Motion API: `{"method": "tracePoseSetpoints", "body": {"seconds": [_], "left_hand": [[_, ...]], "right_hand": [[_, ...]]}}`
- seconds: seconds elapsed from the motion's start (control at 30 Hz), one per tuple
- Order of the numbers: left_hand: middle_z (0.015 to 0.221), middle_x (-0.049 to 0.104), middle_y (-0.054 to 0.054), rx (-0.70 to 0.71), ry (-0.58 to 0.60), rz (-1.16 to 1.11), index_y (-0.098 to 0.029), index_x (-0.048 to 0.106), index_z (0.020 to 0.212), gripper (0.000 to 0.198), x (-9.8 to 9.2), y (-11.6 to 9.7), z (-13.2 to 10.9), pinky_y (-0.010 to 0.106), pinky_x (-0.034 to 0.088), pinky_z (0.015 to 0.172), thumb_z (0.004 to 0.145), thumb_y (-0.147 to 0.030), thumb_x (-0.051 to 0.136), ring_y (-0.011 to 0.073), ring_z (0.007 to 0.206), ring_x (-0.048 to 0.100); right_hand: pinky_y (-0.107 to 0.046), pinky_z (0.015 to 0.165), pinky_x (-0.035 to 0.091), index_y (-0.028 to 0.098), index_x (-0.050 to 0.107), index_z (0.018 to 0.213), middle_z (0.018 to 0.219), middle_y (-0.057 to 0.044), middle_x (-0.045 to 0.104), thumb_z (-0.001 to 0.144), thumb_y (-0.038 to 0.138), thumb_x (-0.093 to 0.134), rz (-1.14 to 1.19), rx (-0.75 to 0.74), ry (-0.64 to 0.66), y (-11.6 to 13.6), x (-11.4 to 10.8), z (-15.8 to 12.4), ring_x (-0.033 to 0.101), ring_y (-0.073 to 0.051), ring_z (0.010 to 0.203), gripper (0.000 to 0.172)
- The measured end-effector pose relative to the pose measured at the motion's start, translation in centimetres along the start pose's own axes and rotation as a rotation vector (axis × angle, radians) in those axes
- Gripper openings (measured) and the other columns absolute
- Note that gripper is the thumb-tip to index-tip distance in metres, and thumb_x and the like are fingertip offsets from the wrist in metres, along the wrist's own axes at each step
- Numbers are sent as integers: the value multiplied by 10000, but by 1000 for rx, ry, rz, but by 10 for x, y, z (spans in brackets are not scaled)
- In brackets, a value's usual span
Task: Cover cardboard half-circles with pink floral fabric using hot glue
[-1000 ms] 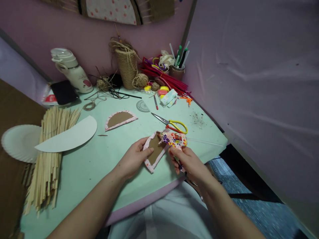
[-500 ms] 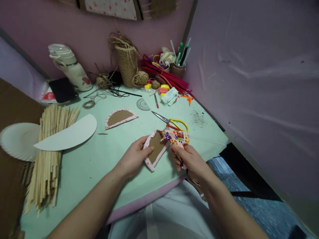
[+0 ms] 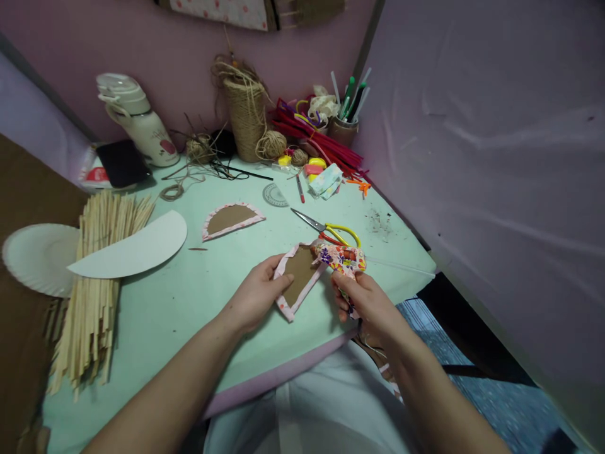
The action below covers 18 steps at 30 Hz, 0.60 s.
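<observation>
Between thumb and fingers, my left hand [image 3: 259, 291] grips a half-round cardboard piece [image 3: 299, 277] whose edge is wrapped in pink-and-white fabric. My right hand [image 3: 362, 299] is closed around the handle of a flower-patterned hot glue gun [image 3: 341, 257]. Its nozzle lies over the far edge of the cardboard piece, and a clear glue stick [image 3: 401, 266] trails out of its back. Just beyond the gun lie scissors [image 3: 326, 227] with yellow and red handles. Another half-round cardboard piece [image 3: 231, 219] with a fabric edge rests flat farther back on the left.
On the left, a white paper half-disc [image 3: 137, 249] lies across a bundle of wooden sticks [image 3: 94, 315] beside a paper plate [image 3: 38, 258]. Along the back stand a bottle [image 3: 142, 126], a twine spool [image 3: 244, 116] and a pen cup [image 3: 344, 129]. A protractor [image 3: 275, 195] lies mid-table.
The whole view has shifted slightly. The glue gun's nozzle stays by the cardboard piece's far edge, and both hands keep their hold.
</observation>
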<state>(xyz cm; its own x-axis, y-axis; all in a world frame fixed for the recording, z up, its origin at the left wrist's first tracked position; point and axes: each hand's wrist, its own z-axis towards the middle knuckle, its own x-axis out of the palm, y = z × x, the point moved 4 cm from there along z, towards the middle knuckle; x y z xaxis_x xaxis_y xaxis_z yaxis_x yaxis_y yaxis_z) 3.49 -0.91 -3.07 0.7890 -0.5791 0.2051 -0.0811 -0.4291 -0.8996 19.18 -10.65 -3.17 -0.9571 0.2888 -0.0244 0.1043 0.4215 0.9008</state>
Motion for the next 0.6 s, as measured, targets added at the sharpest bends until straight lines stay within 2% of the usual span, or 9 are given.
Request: {"method": "tracePoseSetpoints", "body": {"seconds": [0.4, 0.6], "left_hand": [[1068, 707, 64, 68, -20, 8, -165, 632, 1177, 451, -3, 2, 3, 305, 453, 801, 732, -237, 654, 226, 973, 622], [1046, 707, 61, 61, -24, 18, -157, 626, 1170, 432, -3, 0, 2, 300, 456, 776, 747, -245, 638, 217, 935, 616]], "right_hand": [[-246, 428, 289, 201, 486, 653, 489, 63, 449, 836, 558, 538, -55, 6, -38, -1, -7, 0, 471, -103, 408, 405], [-246, 433, 292, 195, 500, 639, 476, 57, 452, 826, 537, 555, -68, 12, -75, 1, -9, -2, 478, -106, 415, 394]]}}
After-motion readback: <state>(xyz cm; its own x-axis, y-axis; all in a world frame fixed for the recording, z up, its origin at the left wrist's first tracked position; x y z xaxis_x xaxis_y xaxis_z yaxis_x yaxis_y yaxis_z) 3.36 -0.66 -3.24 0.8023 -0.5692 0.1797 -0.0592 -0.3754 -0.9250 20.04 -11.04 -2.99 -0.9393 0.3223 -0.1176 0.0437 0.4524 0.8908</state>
